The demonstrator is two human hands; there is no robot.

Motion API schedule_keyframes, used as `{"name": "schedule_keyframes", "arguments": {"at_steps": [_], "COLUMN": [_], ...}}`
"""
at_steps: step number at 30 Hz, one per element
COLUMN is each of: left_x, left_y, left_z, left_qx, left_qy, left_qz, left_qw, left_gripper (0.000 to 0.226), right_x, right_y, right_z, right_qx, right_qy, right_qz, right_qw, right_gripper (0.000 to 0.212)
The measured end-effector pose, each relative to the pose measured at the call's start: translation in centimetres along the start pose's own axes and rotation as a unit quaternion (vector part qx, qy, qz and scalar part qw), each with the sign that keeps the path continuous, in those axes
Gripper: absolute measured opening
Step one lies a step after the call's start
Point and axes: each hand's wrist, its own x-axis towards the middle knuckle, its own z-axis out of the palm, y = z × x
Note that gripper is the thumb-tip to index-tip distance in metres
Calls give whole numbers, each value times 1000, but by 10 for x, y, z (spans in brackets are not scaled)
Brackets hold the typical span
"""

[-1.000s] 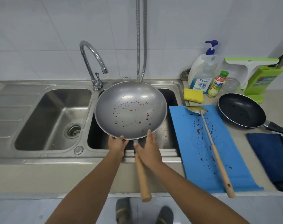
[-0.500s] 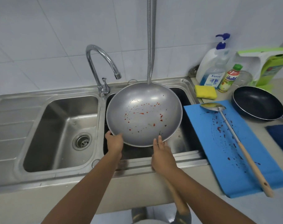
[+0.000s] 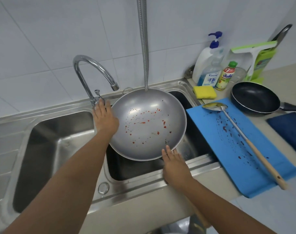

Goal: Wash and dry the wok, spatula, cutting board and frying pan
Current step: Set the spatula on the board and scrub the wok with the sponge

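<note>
"Kassa" stands on the blue label of the pump bottle point(image 3: 208, 68) behind the yellow sponge point(image 3: 205, 92). The small green-capped bottle point(image 3: 225, 76) beside it bears a "7" above Thai lettering.

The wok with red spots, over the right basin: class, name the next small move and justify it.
Probably the left hand works the tap lever to start water. Its fingers reach the lever and no water runs. The right hand steadies the spotted wok by its near rim over the right basin, close by the spout.
</note>
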Motion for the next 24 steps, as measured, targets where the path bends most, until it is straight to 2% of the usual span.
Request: {"name": "schedule_keyframes", "arguments": {"at_steps": [3, 14, 24], "left_x": [20, 66, 19], "left_y": [-8, -13, -20], "left_z": [-8, -27, -10], "left_qx": [52, 86, 122], "left_qy": [-10, -56, -39], "left_qz": [-7, 16, -5], "left_qw": [999, 995, 992], "left_gripper": [79, 81, 77], "right_x": [2, 2, 1], "right_y": [2, 2, 0], "right_z": [2, 1, 0], "right_qx": [2, 2, 10], "right_qy": [3, 21, 26], "right_qz": [-1, -7, -3], "right_qw": [1000, 1000, 1000], "right_gripper": [79, 69, 70]}}
